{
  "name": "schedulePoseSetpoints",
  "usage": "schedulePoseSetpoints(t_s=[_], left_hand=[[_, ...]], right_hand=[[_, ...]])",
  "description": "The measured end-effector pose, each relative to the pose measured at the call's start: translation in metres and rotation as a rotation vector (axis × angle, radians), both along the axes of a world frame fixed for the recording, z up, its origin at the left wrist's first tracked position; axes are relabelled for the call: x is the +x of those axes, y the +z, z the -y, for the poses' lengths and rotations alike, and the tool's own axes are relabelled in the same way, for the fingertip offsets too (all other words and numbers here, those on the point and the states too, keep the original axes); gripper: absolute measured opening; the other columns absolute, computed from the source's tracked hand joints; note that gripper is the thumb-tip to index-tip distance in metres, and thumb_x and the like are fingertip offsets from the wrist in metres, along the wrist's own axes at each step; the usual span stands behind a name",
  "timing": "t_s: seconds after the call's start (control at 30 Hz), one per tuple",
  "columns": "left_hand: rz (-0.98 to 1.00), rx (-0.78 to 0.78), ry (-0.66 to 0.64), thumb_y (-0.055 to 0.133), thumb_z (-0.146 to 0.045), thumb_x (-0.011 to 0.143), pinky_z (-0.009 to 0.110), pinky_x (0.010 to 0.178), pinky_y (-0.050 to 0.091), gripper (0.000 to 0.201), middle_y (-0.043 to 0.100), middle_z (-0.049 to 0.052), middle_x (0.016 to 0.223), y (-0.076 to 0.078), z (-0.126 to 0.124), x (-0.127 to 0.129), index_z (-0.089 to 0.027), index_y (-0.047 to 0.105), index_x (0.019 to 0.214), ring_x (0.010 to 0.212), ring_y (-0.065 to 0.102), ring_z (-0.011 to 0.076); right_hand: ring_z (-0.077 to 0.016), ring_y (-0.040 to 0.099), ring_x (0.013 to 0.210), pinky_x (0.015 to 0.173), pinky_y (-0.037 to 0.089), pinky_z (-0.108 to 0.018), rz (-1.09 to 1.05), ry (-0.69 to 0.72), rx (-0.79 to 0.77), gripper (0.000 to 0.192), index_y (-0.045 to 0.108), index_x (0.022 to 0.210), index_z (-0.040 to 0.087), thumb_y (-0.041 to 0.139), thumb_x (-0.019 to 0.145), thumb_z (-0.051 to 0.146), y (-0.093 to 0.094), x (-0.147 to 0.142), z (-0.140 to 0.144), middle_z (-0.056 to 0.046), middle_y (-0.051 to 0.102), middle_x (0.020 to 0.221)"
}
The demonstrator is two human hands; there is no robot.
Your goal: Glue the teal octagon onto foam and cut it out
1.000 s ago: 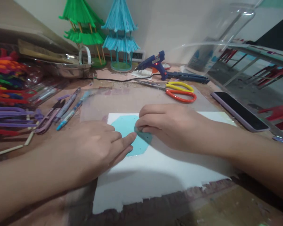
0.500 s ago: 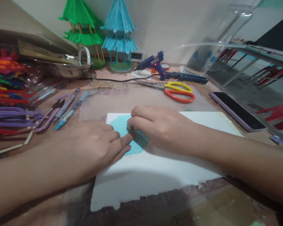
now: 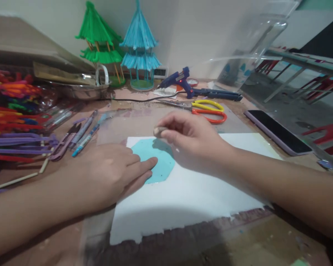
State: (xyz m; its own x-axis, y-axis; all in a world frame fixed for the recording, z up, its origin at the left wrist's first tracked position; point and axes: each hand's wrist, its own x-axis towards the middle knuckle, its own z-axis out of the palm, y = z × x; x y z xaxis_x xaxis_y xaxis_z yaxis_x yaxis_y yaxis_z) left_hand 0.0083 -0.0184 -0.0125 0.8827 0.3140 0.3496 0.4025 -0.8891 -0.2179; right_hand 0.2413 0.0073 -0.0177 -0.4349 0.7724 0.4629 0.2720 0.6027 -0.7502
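Note:
A light blue octagon-shaped piece (image 3: 158, 162) lies flat on a white sheet (image 3: 188, 195) in the middle of the table. My left hand (image 3: 113, 173) rests on the sheet with its index fingertip pressed on the piece's left part. Above the piece's far edge hovers my right hand (image 3: 188, 138), lifted off it, fingers curled and thumb pinched against the index fingertip. Whether anything small sits in that pinch I cannot tell.
Yellow and orange scissors (image 3: 208, 110) and a blue glue gun (image 3: 183, 83) lie behind the sheet. A phone (image 3: 277, 131) is at right. Pens (image 3: 83, 135) and coloured sticks (image 3: 13, 122) fill the left side. Green (image 3: 100, 44) and blue (image 3: 140, 44) stick towers stand at the wall.
My right hand has lifted off the blue piece and pulled up and back. The left hand's finger stays pressed on the piece.

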Motion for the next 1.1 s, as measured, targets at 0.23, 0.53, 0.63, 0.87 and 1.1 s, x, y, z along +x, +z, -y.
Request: schedulePoseSetpoints(t_s=[0.23,0.53,0.63,0.87,1.1], left_hand=[[-0.064,-0.317,0.193,0.033,-0.067,0.097,0.060,0.112,0.038,0.080,0.044,0.024,0.154,0.009,-0.001,0.002,-0.009,0.044,0.150,0.143,0.041,0.0409],[-0.013,-0.615,0.055,0.046,-0.050,0.100,0.049,0.114,0.042,0.056,0.044,0.016,0.156,0.024,0.025,0.003,-0.018,0.052,0.146,0.145,0.041,0.0313],[-0.111,-0.667,0.068,0.045,-0.053,0.099,0.043,0.111,0.046,0.058,0.052,0.015,0.150,0.036,0.023,0.003,-0.018,0.053,0.145,0.139,0.050,0.0290],[0.024,-0.385,0.303,0.039,-0.040,0.101,0.039,0.092,0.054,0.043,0.078,0.010,0.111,0.058,0.002,-0.007,-0.019,0.074,0.111,0.102,0.071,0.0256],[-0.007,-0.266,0.492,0.044,-0.034,0.096,0.042,0.096,0.052,0.038,0.075,0.010,0.119,0.050,-0.020,-0.019,-0.020,0.073,0.117,0.113,0.067,0.0289]], right_hand=[[-0.0070,0.048,0.056,0.053,0.041,-0.022,-0.287,0.023,-0.346,0.018,0.057,0.091,0.018,0.068,0.083,0.029,0.001,0.000,-0.019,0.003,0.059,0.079],[-0.0070,0.049,0.054,0.051,0.040,-0.021,-0.408,0.019,-0.417,0.012,0.055,0.087,0.019,0.064,0.081,0.025,0.005,-0.007,-0.017,0.006,0.056,0.071],[-0.0080,0.050,0.053,0.050,0.040,-0.022,-0.382,0.011,-0.451,0.015,0.053,0.087,0.020,0.065,0.080,0.026,0.006,-0.007,-0.019,0.006,0.057,0.069],[-0.0082,0.049,0.052,0.049,0.039,-0.022,-0.363,-0.048,-0.424,0.018,0.052,0.088,0.020,0.066,0.080,0.029,0.006,-0.007,-0.023,0.006,0.058,0.068],[-0.0092,0.052,0.057,0.054,0.043,-0.022,-0.283,-0.093,-0.362,0.019,0.059,0.093,0.020,0.067,0.075,0.021,0.005,-0.002,-0.028,0.005,0.059,0.070]])
